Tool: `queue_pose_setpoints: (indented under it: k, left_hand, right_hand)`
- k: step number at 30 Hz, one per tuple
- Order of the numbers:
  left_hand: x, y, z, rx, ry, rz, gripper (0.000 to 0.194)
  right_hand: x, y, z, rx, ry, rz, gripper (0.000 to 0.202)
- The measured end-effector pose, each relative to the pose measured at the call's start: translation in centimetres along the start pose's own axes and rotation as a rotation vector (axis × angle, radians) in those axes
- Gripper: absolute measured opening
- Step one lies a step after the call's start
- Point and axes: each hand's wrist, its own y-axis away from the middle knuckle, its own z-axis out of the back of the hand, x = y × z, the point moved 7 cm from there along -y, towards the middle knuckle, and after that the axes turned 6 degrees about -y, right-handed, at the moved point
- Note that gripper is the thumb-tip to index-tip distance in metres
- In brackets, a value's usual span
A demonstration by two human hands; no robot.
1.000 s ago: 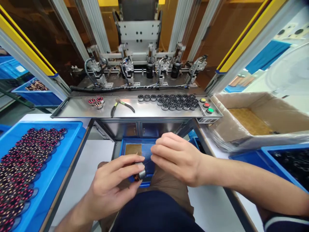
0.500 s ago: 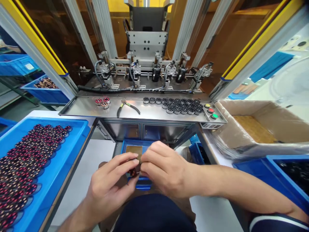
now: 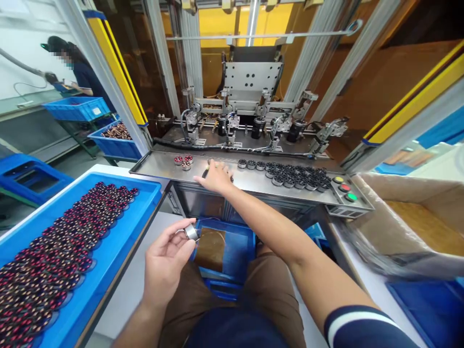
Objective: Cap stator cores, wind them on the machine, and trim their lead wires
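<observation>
My left hand pinches a small silvery wound motor stator between thumb and fingers, above the blue bin by my knees; thin wires stick out of it. Over the metal ledge, my right hand reaches with thumb and fingers spread across the cutting pliers. The hand hides most of the pliers, and only bits of their dark handles show. Left of that hand stand three red-and-copper wound stators. To its right are several black-topped stators in rows.
A blue tray full of wound stators lies at my left. Machine fixtures stand behind the ledge. Push buttons and a lined carton are at right. Below sits a blue bin. A co-worker is far left.
My right hand has left the stator and moved forward onto the pliers. My left hand keeps the stator, now turned with its silvery side showing. The view has swung left.
</observation>
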Motion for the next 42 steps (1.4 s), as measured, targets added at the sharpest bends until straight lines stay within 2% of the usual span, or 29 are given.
queue_pose_setpoints:
  k: [2,5,8,11,13,15,17,19,21,23,25,31,42]
  left_hand:
    - [-0.1,0.3,0.5,-0.041,-0.005,-0.010,0.026]
    - [-0.3,0.6,1.1,-0.094,-0.004,-0.010,0.018]
    - [-0.7,0.5,1.0,-0.127,0.017,-0.043,0.011]
    - [-0.8,0.5,0.8,-0.146,0.028,-0.062,0.009]
    - [-0.7,0.6,0.6,-0.134,0.034,-0.042,0.009]
    - [-0.4,0.7,0.5,-0.118,0.046,-0.016,0.009]
    - [-0.2,0.7,0.3,-0.100,0.060,0.026,0.010]
    - [0.1,0.5,-0.3,-0.061,0.074,0.068,0.016]
    - [0.2,0.2,-1.2,-0.002,0.082,0.093,0.024]
    - [0.3,-0.1,-2.2,0.043,0.075,0.096,0.029]
    - [0.5,-0.2,-3.2,0.074,0.059,0.097,0.030]
    - [0.4,0.3,-5.1,0.140,0.029,0.055,0.033]
    - [-0.1,0.8,-4.7,0.105,-0.013,0.055,0.033]
  right_hand:
    - [0.0,-0.8,-1.0,0.040,0.004,-0.067,0.082]
    - [-0.7,-1.7,-0.9,0.087,-0.023,-0.050,0.065]
    - [-2.3,-2.4,0.6,0.081,-0.087,-0.009,0.058]
    - [-3.9,-1.3,2.6,0.081,-0.216,0.045,0.052]
    - [-4.9,1.3,3.6,0.095,-0.334,0.111,0.052]
    - [-5.9,5.4,3.8,0.128,-0.453,0.183,0.057]
    - [-7.4,10.7,2.8,0.200,-0.571,0.231,0.056]
    - [-8.6,16.5,1.1,0.329,-0.895,0.286,0.050]
    - [-9.9,21.3,-0.5,0.383,-1.058,0.286,0.056]
    - [-10.2,24.7,-1.3,0.376,-1.131,0.332,0.066]
    - [-9.9,26.4,-0.9,0.318,-1.128,0.416,0.073]
    - [-8.2,26.1,2.0,0.120,-0.958,0.596,0.080]
    - [-7.2,25.4,1.8,0.150,-1.008,0.667,0.076]
